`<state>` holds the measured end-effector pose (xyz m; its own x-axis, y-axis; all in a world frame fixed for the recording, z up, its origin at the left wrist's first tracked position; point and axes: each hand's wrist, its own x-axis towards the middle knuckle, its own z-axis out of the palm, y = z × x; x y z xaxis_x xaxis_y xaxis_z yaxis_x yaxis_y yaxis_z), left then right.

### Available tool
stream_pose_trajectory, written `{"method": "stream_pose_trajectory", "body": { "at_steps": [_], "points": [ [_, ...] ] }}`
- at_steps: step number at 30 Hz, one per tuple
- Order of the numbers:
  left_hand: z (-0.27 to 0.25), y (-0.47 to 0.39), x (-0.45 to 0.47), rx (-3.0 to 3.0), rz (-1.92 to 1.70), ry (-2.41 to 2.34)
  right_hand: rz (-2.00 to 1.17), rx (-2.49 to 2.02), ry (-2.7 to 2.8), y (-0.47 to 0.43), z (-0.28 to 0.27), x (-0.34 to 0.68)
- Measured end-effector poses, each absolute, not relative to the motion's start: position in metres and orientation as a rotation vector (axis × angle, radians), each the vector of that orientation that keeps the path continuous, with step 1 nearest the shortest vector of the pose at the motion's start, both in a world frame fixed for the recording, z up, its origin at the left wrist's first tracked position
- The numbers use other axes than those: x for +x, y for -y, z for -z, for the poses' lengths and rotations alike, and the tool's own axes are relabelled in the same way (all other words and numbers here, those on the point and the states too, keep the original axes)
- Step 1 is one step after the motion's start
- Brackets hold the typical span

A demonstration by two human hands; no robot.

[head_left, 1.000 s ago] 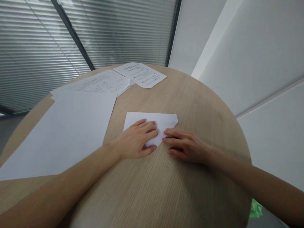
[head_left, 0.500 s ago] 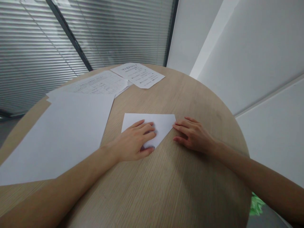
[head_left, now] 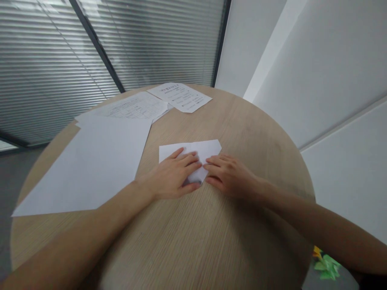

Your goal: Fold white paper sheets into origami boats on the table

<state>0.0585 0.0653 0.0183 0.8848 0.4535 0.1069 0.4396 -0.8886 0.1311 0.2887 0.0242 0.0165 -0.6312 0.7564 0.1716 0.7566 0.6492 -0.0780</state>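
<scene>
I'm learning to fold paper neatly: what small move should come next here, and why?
Probably press the right hand along the slanted edge of the folded paper, away from the body: its fingertips rest at that edge, while the left hand lies spread on the paper, apparently steadying it.

Slatted blinds (head_left: pixel 169 44) face you beyond the table (head_left: pixel 248 125). You see a printed page (head_left: pixel 184 98) beside a gridded sheet (head_left: pixel 137 105), and green leaves (head_left: pixel 328 266) lower right.
</scene>
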Motion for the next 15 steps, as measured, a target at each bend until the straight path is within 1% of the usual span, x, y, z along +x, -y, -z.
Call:
{"method": "stream_pose_trajectory", "body": {
  "at_steps": [6,10,15],
  "points": [
    [-0.031,-0.047,0.026,2.919,-0.116,-0.916,-0.029,-1.236,2.63,-0.027,-0.008,0.283],
    [-0.034,-0.039,0.011,2.917,-0.085,-0.931,-0.021,-1.218,2.584,-0.023,-0.004,0.284],
    [-0.036,-0.035,0.016,2.967,-0.062,-0.904,-0.071,-1.233,2.581,-0.021,-0.006,0.285]
  ]
}}
